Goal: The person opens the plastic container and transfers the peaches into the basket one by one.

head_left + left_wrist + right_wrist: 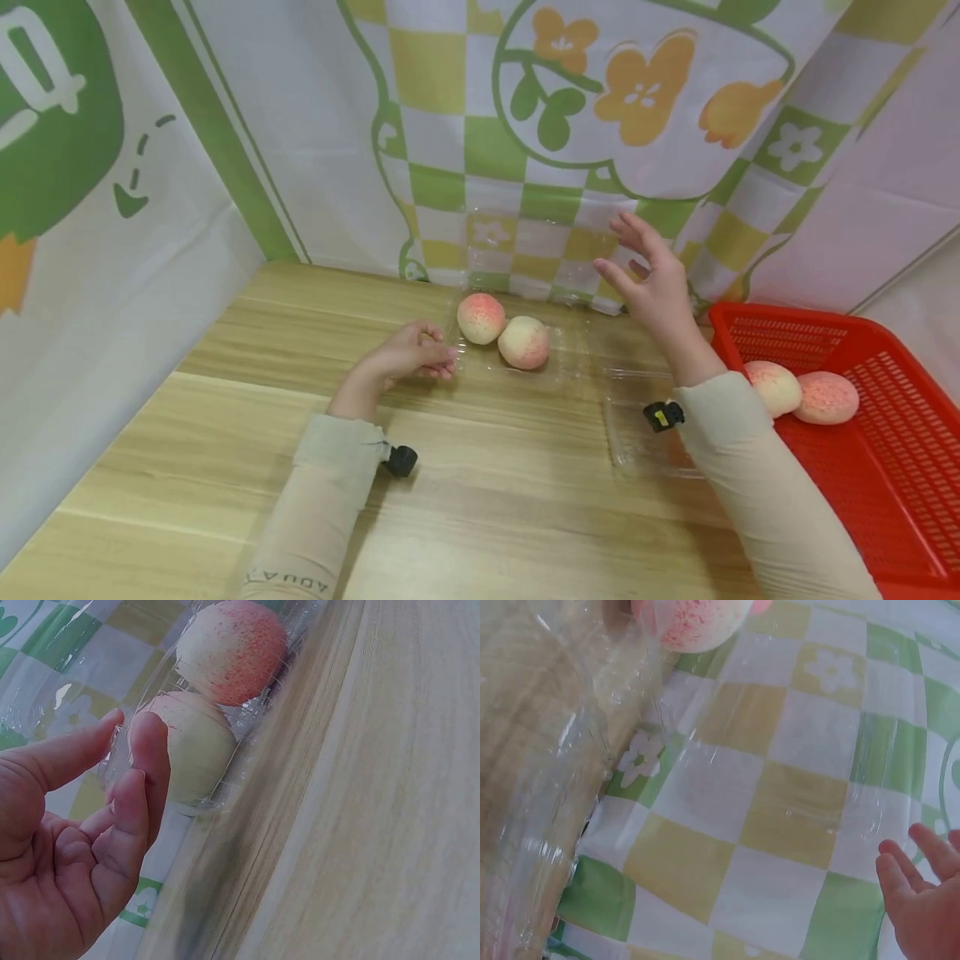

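A clear plastic clamshell box (558, 372) stands on the table with its see-through lid (525, 237) raised against the cloth. Two pink-and-cream peaches lie in it: a redder peach (481, 318) at the left and a paler peach (523, 342) beside it. At the box's left edge, my left hand (412, 352) has bent fingers; in the left wrist view the thumb and fingertips (150, 731) pinch the clear rim. My right hand (654, 283) is raised to the right of the lid, fingers spread and holding nothing. Whether it touches the lid is hard to see.
A red plastic basket (847, 492) at the right holds peaches (827, 397). Another clear plastic box (637, 425) lies partly under my right forearm. A patterned cloth (435, 75) hangs along the table's back edge.
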`<state>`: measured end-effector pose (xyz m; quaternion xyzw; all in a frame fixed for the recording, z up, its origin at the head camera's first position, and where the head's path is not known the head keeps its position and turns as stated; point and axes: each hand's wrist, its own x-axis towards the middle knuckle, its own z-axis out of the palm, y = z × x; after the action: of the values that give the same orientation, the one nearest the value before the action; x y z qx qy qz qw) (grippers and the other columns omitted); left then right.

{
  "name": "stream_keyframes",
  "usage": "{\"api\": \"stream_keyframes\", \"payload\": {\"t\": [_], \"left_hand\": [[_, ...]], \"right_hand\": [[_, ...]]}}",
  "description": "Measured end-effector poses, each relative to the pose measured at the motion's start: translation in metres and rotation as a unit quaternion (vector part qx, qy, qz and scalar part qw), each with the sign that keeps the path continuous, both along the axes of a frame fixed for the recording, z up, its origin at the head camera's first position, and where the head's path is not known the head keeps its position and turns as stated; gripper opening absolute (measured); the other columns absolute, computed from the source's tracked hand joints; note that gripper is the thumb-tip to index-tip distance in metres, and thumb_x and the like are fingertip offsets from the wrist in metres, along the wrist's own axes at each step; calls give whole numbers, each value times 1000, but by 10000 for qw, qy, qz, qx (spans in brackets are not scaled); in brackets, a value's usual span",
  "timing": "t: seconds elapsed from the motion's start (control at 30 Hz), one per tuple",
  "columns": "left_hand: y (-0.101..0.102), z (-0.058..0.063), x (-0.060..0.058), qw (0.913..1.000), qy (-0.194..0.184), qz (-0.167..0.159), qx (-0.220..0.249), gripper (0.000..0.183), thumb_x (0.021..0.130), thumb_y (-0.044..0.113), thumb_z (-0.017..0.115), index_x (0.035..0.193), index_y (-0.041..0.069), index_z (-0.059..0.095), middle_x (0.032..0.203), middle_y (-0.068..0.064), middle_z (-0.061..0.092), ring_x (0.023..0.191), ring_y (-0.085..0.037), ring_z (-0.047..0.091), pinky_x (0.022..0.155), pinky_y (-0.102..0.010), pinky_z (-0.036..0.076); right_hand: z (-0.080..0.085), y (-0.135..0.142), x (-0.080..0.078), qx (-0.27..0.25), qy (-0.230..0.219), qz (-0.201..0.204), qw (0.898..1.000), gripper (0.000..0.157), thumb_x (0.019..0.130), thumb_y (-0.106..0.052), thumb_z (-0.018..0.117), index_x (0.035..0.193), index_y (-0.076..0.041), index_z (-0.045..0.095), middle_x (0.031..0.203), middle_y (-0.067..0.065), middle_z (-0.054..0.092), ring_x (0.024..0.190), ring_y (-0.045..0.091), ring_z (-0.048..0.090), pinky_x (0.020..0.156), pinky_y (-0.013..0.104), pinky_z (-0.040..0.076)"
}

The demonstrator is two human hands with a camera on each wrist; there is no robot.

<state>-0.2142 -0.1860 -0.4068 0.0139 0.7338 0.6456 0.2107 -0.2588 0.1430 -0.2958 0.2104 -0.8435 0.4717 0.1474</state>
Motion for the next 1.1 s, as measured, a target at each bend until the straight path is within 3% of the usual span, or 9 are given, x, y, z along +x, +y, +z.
{"api": "stream_keyframes", "payload": {"t": [0.17, 0.3, 0.43, 0.7, 1.1], "left_hand": [[-2, 0, 0, 9998, 72, 30, -184, 43, 98, 12, 62, 125, -6, 33, 88, -10, 72, 71, -11, 68, 73, -26, 57], [-1, 0, 1, 9990, 261, 32, -347, 48, 97, 12, 63, 129, -8, 33, 88, -12, 70, 70, -12, 67, 75, -30, 58], [1, 1, 3, 9982, 461, 74, -384, 53, 96, 10, 64, 134, -9, 32, 86, -12, 69, 68, -13, 66, 75, -33, 59], [2, 3, 4, 9971, 601, 125, -450, 56, 96, 9, 64, 137, -8, 31, 79, -6, 66, 66, -12, 64, 73, -32, 58], [-1, 1, 3, 9968, 668, 41, -432, 55, 96, 10, 65, 137, -6, 31, 81, -6, 67, 66, -13, 63, 74, -31, 57]], "right_hand": [[-8, -8, 4, 448, 410, 418, 9973, 66, 89, -9, 74, 148, -9, 44, 147, 12, 53, 137, 32, 48, 107, 59, 42], [-14, -14, 5, 850, 428, 731, 9928, 71, 87, -8, 76, 149, -7, 41, 149, 15, 50, 138, 34, 46, 105, 60, 43], [-17, -20, 5, 1392, 6, 1013, 9851, 75, 88, -14, 76, 152, -9, 37, 156, 14, 41, 143, 35, 39, 110, 59, 39], [-26, -31, -2, 2255, -699, 1564, 9591, 83, 89, -27, 76, 156, -13, 29, 162, 13, 31, 149, 36, 29, 121, 54, 25], [-52, -42, -16, 2298, -1241, 2403, 9349, 87, 86, -20, 79, 155, -4, 29, 160, 18, 32, 149, 37, 28, 121, 54, 24]]}}
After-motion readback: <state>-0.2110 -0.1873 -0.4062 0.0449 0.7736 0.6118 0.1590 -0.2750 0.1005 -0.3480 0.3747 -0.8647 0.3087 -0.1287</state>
